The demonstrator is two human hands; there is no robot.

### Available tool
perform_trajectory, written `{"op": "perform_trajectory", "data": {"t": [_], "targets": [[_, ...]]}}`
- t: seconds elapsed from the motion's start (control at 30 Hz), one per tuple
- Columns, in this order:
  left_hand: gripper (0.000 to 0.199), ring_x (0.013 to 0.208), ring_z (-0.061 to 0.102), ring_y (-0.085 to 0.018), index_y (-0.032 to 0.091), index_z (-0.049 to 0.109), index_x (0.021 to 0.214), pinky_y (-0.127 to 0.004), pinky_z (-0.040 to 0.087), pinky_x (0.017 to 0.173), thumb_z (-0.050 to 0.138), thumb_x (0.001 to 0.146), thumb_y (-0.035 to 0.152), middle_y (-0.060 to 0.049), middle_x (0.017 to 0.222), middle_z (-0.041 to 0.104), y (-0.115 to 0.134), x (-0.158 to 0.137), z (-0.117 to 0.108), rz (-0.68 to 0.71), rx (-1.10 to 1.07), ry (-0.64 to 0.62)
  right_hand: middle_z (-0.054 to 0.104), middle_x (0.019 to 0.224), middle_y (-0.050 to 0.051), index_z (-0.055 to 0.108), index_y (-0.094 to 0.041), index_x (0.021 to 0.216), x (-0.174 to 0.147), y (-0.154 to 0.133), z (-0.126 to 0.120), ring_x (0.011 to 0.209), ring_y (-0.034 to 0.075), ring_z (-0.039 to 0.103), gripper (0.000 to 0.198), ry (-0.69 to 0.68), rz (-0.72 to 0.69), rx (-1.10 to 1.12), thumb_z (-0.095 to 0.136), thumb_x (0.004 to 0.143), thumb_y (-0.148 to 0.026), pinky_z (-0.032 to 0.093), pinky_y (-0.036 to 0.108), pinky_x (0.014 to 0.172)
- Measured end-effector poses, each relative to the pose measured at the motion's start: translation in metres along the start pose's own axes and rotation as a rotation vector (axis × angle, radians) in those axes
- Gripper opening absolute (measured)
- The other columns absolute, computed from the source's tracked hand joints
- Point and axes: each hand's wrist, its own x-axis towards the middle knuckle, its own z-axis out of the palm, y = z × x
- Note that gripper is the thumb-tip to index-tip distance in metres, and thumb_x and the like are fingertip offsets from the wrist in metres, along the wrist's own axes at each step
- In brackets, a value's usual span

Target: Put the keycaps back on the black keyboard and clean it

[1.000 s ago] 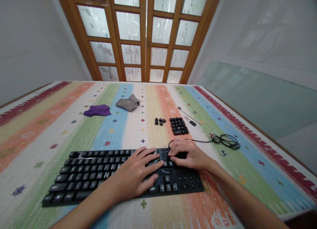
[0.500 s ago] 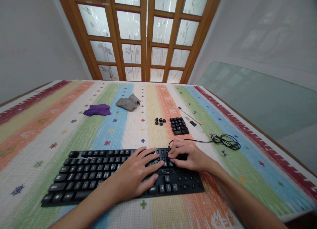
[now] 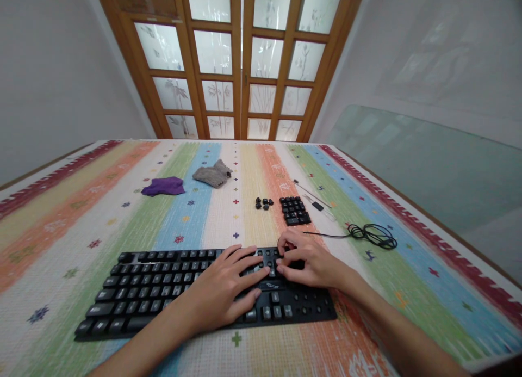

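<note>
A black keyboard (image 3: 153,279) lies in front of me, its right-hand number block stripped to bare switches. My left hand (image 3: 226,284) rests on it palm down with fingers spread, over the keys left of the arrow block. My right hand (image 3: 308,260) is bent over the upper right keys, thumb and index finger curled close together at the keyboard. Whatever lies between those fingertips is hidden or too small to name. Beyond the keyboard sits a block of removed black keycaps (image 3: 294,211), with several loose keycaps (image 3: 264,203) to its left.
A coiled black cable (image 3: 373,236) lies to the right. Near the keycaps are a thin rod (image 3: 313,193) and a small black-handled wire tool (image 3: 317,205). A purple sock-like cloth (image 3: 163,186) and a grey one (image 3: 212,174) lie farther back on the striped tablecloth (image 3: 212,214).
The view has tilted up slightly. My right index finger and thumb have shifted a little at the same keys. My left hand stays in place on the keyboard.
</note>
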Motion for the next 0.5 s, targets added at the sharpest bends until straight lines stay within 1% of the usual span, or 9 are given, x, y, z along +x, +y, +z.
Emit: {"op": "perform_trajectory", "data": {"t": [0.07, 0.13, 0.23, 0.3, 0.4, 0.5], "targets": [[0.043, 0.137, 0.048, -0.029, 0.025, 0.054, 0.142, -0.056, 0.04, 0.114, 0.056, 0.099, 0.024, -0.008, 0.14, 0.061, 0.0, 0.001, -0.002, -0.007, -0.026, 0.018, 0.061, 0.09, 0.006, 0.069, -0.018, 0.069, -0.001, -0.001, 0.001, 0.083, 0.019, 0.055, 0.022, 0.026, -0.028, -0.018, 0.065, 0.09, -0.021, 0.044, 0.035, 0.075], [0.04, 0.131, 0.054, -0.026, 0.023, 0.055, 0.14, -0.05, 0.044, 0.111, 0.056, 0.1, 0.025, -0.008, 0.135, 0.063, 0.001, 0.005, -0.006, -0.035, -0.069, 0.048, 0.063, 0.09, 0.006, 0.07, -0.018, 0.071, -0.002, -0.003, 0.003, 0.083, 0.02, 0.056, 0.02, 0.075, -0.058, -0.018, 0.064, 0.09, -0.021, 0.044, 0.036, 0.075], [0.036, 0.118, 0.061, -0.025, 0.018, 0.057, 0.135, -0.045, 0.05, 0.103, 0.055, 0.1, 0.027, -0.01, 0.128, 0.067, 0.001, 0.015, -0.016, -0.094, -0.081, 0.086, 0.063, 0.083, 0.005, 0.067, -0.018, 0.07, -0.003, -0.004, 0.007, 0.078, 0.019, 0.056, 0.022, 0.213, -0.111, 0.022, 0.062, 0.092, -0.019, 0.044, 0.035, 0.072], [0.036, 0.112, 0.064, -0.026, 0.017, 0.057, 0.134, -0.045, 0.053, 0.098, 0.054, 0.1, 0.029, -0.011, 0.125, 0.067, -0.004, 0.025, -0.024, -0.122, -0.012, 0.098, 0.063, 0.079, 0.005, 0.065, -0.019, 0.069, -0.002, -0.004, 0.009, 0.074, 0.018, 0.055, 0.025, 0.306, -0.131, 0.016, 0.061, 0.094, -0.018, 0.044, 0.036, 0.07], [0.035, 0.112, 0.063, -0.026, 0.017, 0.057, 0.133, -0.044, 0.052, 0.098, 0.055, 0.099, 0.027, -0.011, 0.122, 0.068, -0.022, 0.047, -0.03, -0.188, 0.091, 0.115, 0.063, 0.074, 0.005, 0.063, -0.019, 0.066, 0.0, -0.005, 0.007, 0.07, 0.018, 0.053, 0.029, 0.425, -0.142, -0.042, 0.059, 0.095, -0.014, 0.044, 0.036, 0.067], [0.033, 0.114, 0.062, -0.028, 0.016, 0.06, 0.126, -0.045, 0.051, 0.1, 0.059, 0.094, 0.023, -0.012, 0.12, 0.067, -0.048, 0.071, -0.028, -0.296, 0.18, 0.096, 0.063, 0.07, 0.004, 0.061, -0.019, 0.063, 0.001, -0.003, 0.002, 0.066, 0.018, 0.052, 0.032, 0.535, -0.155, -0.073, 0.059, 0.094, -0.011, 0.043, 0.034, 0.063]]}}
